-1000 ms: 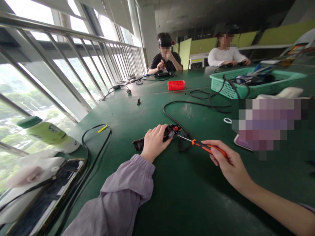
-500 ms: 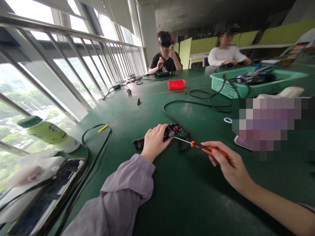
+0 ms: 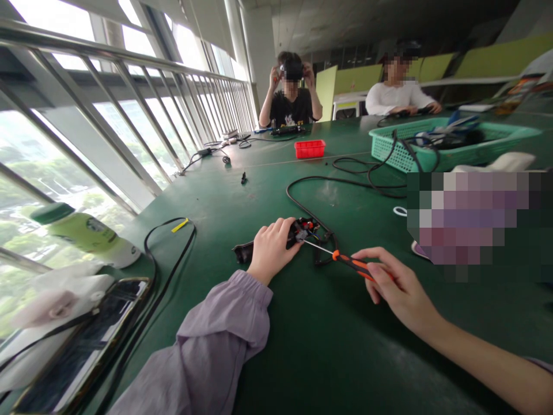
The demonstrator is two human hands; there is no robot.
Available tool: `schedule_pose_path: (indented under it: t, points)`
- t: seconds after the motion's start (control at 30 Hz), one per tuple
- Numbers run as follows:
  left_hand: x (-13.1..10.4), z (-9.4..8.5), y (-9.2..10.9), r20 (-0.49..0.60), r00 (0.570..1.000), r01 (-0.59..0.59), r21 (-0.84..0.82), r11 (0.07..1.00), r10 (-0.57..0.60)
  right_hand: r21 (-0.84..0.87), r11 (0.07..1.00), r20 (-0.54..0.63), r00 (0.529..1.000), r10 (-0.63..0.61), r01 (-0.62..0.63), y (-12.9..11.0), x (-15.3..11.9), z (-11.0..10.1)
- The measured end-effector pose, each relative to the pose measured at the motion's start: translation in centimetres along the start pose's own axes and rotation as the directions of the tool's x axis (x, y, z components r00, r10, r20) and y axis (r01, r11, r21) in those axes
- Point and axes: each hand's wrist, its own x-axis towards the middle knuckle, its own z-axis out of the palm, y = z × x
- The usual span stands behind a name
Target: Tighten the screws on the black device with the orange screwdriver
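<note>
My left hand point(image 3: 272, 248) is closed around a black corded device point(image 3: 244, 252) lying on the green table. Its right end is uncovered and shows red parts and thin wires. In my right hand point(image 3: 397, 282) is a screwdriver point(image 3: 355, 264) with an orange and black handle, gripped between thumb and fingers. The screwdriver's thin shaft points left, with its tip at the grey part in the uncovered end; the exact contact is too small to tell. A black cable point(image 3: 298, 202) runs from the device across the table.
A small red basket point(image 3: 310, 150) and a green basket point(image 3: 389, 151) of tools stand farther back. A black bit point(image 3: 244, 178) lies mid-table. Bottle point(image 3: 86, 235), phone point(image 3: 82, 351) and strap point(image 3: 192, 236) are at left. Two people point(image 3: 290, 98) sit across.
The screwdriver's handle and my right hand have shifted slightly, the handle now a little lower and to the left. My left hand stays put. The person opposite has raised both hands to their headgear.
</note>
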Motion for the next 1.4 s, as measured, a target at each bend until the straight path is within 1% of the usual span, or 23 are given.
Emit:
schedule_pose_path:
  t: [0.03, 0.1, 0.2, 0.23, 0.27, 0.43, 0.57, 0.73, 0.8, 0.9, 0.97, 1.03, 1.13, 1.2, 1.27, 1.33, 1.4]
  points:
    - [-0.02, -0.02, 0.01, -0.001, 1.000, 0.000, -0.002, 1.000, 0.000, 0.001, 1.000, 0.018, 1.000, 0.009, -0.009, -0.07, 0.00, -0.01]
    - [-0.06, -0.10, 0.05, -0.007, 1.000, -0.003, -0.012, 1.000, 0.002, -0.023, 0.999, -0.013, 1.000, -0.023, 0.023, -0.22, 0.05, 0.02]
    - [-0.11, -0.29, 0.18, -0.016, 1.000, -0.006, -0.030, 1.000, 0.005, -0.096, 0.989, -0.148, 0.981, -0.128, 0.115, -0.34, 0.18, 0.13]
    - [-0.12, -0.35, 0.23, -0.017, 1.000, -0.004, -0.034, 0.999, 0.004, -0.115, 0.984, -0.183, 0.971, -0.156, 0.136, -0.34, 0.21, 0.15]
    - [-0.12, -0.39, 0.27, -0.016, 1.000, -0.002, -0.036, 0.999, 0.002, -0.125, 0.981, -0.194, 0.966, -0.169, 0.146, -0.31, 0.23, 0.15]
    - [-0.06, -0.43, 0.34, -0.016, 1.000, 0.008, -0.040, 0.999, -0.008, -0.036, 0.994, -0.087, 0.991, -0.105, 0.102, -0.18, 0.11, 0.04]
    - [-0.01, -0.42, 0.34, -0.014, 1.000, 0.004, -0.046, 0.999, -0.004, -0.027, 0.993, -0.132, 0.984, -0.117, 0.115, -0.04, -0.10, -0.01]
    - [-0.02, -0.48, 0.40, -0.019, 1.000, 0.008, -0.043, 0.999, -0.009, -0.090, 0.974, -0.206, 0.953, -0.220, 0.206, 0.31, -0.34, -0.04]
    - [-0.03, -0.48, 0.39, -0.013, 1.000, 0.008, -0.045, 0.999, -0.009, -0.100, 0.971, -0.172, 0.958, -0.231, 0.216, 0.21, -0.40, -0.05]
    - [-0.06, -0.47, 0.36, -0.005, 1.000, 0.015, -0.044, 0.999, -0.015, -0.075, 0.983, -0.050, 0.984, -0.174, 0.170, -0.21, -0.42, -0.02]
    - [-0.07, -0.48, 0.35, -0.005, 1.000, 0.013, -0.044, 0.999, -0.013, -0.055, 0.986, -0.007, 0.988, -0.156, 0.155, -0.42, -0.37, 0.04]
    - [-0.08, -0.49, 0.35, -0.008, 1.000, 0.009, -0.044, 0.999, -0.009, -0.071, 0.981, -0.050, 0.982, -0.182, 0.178, -0.44, -0.29, 0.08]
    - [-0.07, -0.50, 0.37, -0.009, 1.000, 0.008, -0.046, 0.999, -0.008, -0.138, 0.966, -0.167, 0.957, -0.239, 0.217, -0.15, -0.21, 0.03]
    - [-0.05, -0.50, 0.37, -0.007, 1.000, 0.010, -0.045, 0.999, -0.010, -0.163, 0.962, -0.187, 0.950, -0.249, 0.220, 0.04, -0.23, -0.04]
    - [-0.04, -0.48, 0.38, -0.008, 1.000, 0.011, -0.042, 0.999, -0.011, -0.143, 0.970, -0.137, 0.967, -0.216, 0.197, 0.08, -0.29, -0.09]
    - [-0.04, -0.46, 0.40, -0.012, 1.000, 0.009, -0.040, 0.999, -0.009, -0.083, 0.987, -0.057, 0.988, -0.145, 0.140, -0.01, -0.32, -0.08]
    - [-0.07, -0.44, 0.43, -0.015, 1.000, 0.008, -0.042, 0.999, -0.008, -0.018, 0.996, -0.010, 0.996, -0.083, 0.083, -0.16, -0.30, 0.00]
